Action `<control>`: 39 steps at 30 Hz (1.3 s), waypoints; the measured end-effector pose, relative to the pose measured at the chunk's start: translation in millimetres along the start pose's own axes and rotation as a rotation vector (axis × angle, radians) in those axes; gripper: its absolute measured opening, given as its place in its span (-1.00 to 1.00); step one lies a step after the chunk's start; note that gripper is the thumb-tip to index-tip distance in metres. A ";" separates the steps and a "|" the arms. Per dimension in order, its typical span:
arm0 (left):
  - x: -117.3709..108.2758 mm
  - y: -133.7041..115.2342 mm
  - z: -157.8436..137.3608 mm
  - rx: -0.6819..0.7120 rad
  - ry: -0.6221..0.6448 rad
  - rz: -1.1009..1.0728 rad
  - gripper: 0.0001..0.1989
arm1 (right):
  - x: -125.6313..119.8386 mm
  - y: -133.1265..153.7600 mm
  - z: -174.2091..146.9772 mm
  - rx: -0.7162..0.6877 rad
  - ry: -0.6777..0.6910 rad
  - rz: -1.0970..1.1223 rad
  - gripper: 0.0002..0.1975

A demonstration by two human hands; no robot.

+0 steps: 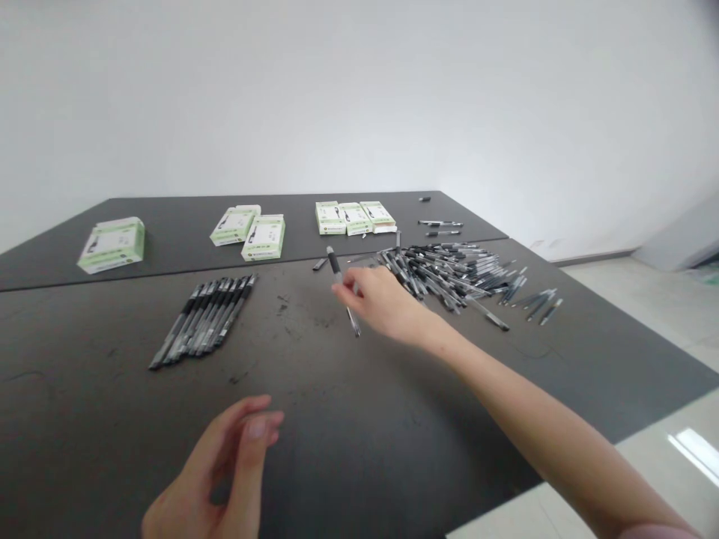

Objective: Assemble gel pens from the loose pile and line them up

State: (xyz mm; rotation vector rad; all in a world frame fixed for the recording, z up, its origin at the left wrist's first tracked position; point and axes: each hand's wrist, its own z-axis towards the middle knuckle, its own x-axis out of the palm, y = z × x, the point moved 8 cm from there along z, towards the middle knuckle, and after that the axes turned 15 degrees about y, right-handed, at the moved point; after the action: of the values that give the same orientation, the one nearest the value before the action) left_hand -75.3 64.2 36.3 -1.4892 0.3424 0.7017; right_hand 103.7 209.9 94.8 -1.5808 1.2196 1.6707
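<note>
My right hand (379,299) is over the middle of the dark table, its thumb and fingers closed on a pen (333,260). That pen is clear-barrelled with a black grip and slants, one end away from me and the other toward me; its middle is behind the fingers. Close beside this hand on the right lies a large loose pile of similar pens (443,271). At the near edge of the view my left hand (225,471) is held above the table with loosely bent fingers and nothing visible in it. Beyond it lies a neat slanting row of pens (205,322), side by side.
Green-and-white boxes stand farther back: one box (112,245) at left, a pair with a front box (264,238), and three together, including a middle box (355,218). Loose pens (441,224) lie at back right. Thin refills (542,305) lie near the table's right edge.
</note>
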 end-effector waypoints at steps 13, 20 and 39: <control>78.1 -62.0 9.4 0.169 0.511 -0.294 -0.68 | 66.2 44.6 -123.1 -0.070 0.063 0.015 -0.81; 66.1 -57.1 8.8 0.128 0.429 -0.290 -0.77 | 30.5 28.5 -120.0 -0.216 0.083 -0.006 -0.64; 44.3 -44.7 4.6 0.167 0.274 -0.314 -0.85 | 22.7 -75.9 83.9 0.339 0.379 -0.318 -0.67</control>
State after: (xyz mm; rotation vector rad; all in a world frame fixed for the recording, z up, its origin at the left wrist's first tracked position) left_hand -15.1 81.1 44.7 -1.4381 0.3549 0.2136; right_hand 124.3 312.6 46.2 -1.8036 1.2681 0.9380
